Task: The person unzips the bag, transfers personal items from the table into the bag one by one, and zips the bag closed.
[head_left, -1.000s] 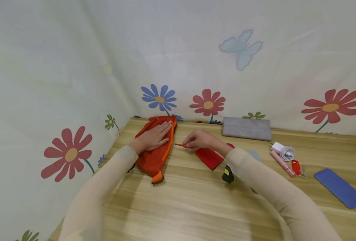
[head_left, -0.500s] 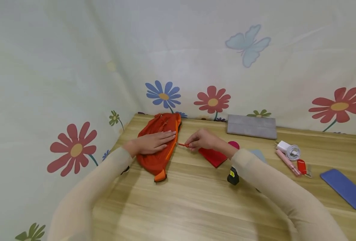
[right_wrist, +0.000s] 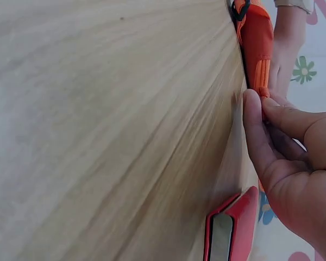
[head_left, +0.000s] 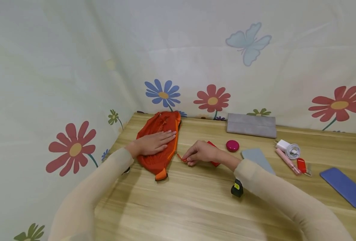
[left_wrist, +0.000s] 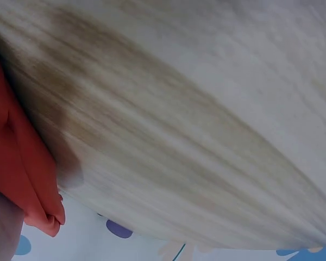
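Observation:
An orange-red waist bag (head_left: pixel 153 162) lies at the left of the wooden table, its orange zipper running along the right side. My left hand (head_left: pixel 155 143) rests flat on the bag with fingers straight. Just right of the bag, my right hand (head_left: pixel 202 152) pinches the cord zipper pull (head_left: pixel 180 157) between thumb and fingers. In the right wrist view the same right hand (right_wrist: pixel 299 147) holds the pull close to the zipper's teeth. Only a red fold of the bag (left_wrist: pixel 22 147) and a sliver of hand show in the left wrist view.
Partly behind my right hand lies a red booklet-like item (head_left: pixel 213 144). Around it are a magenta round case (head_left: pixel 232 146), a light blue flat item (head_left: pixel 257 158), a black tape measure (head_left: pixel 237 188), a grey pouch (head_left: pixel 251 126), a white charger (head_left: pixel 283 145) and a blue flat case (head_left: pixel 344 187).
My right hand has pulled the zipper pull toward me along the bag's edge. My left hand has slid slightly down the bag. The magenta case now shows fully.

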The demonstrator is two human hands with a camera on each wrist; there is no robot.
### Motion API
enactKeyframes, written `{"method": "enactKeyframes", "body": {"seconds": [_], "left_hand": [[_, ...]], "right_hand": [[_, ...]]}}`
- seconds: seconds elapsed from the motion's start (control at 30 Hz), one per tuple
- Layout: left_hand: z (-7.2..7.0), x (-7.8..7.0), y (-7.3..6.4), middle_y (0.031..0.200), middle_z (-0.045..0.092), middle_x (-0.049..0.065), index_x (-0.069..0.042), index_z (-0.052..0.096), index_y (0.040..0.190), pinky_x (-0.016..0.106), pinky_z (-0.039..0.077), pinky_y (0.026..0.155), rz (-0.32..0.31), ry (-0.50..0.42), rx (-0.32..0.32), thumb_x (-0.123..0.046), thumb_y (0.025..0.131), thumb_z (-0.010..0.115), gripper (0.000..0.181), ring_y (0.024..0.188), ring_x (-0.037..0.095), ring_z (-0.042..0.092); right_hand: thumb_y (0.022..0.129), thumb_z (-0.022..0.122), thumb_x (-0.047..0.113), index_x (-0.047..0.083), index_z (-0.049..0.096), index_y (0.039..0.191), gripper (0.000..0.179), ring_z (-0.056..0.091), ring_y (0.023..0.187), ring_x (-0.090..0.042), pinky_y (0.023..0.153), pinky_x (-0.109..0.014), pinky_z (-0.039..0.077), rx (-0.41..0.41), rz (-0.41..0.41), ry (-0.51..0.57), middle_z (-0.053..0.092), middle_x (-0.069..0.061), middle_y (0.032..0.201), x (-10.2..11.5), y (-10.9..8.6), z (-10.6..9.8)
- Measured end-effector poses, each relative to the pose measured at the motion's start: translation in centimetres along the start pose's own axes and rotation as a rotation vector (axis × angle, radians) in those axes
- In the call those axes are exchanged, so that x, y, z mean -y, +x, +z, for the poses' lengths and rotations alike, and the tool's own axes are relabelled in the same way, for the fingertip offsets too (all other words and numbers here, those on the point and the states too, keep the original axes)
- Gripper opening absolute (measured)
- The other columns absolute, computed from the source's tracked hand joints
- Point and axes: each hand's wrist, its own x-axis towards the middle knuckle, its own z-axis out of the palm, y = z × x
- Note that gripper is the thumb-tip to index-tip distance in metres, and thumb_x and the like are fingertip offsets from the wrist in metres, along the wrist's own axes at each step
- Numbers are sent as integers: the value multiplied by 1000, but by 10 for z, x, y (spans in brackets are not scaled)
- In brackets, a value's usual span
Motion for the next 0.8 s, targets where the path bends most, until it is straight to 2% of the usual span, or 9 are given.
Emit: {"method": "enactKeyframes", "body": {"seconds": [0.27,0.5,0.6,0.8], "left_hand": [[-1,-1,2,171,5,-4,-19,9,165,46,10,127,-18,69,4,-43,111,26,61,157,19,6],[-8,-4,9,171,8,0,-16,11,165,46,13,126,-30,59,-4,-41,112,28,61,157,23,9],[-7,-4,12,171,4,-3,-19,8,165,44,11,127,-41,63,11,-43,112,25,61,157,20,6],[-5,-3,16,171,7,-1,-18,11,165,44,12,126,-38,50,0,-42,112,27,61,157,22,8]], "right_hand": [[95,66,-3,-5,76,112,20,74,77,-20,77,-34,62,-13,-36,-9,76,-16,91,-1,-8,0],[94,66,-5,-7,76,111,20,75,78,-24,77,-37,62,-17,-29,19,76,-18,94,4,-19,8],[94,68,-4,-6,76,111,20,75,78,-23,77,-36,62,-17,-26,26,76,-17,92,2,-22,10],[93,70,-1,-2,76,116,23,76,80,-24,77,-34,62,15,-33,20,77,-14,92,1,-28,16]]}}
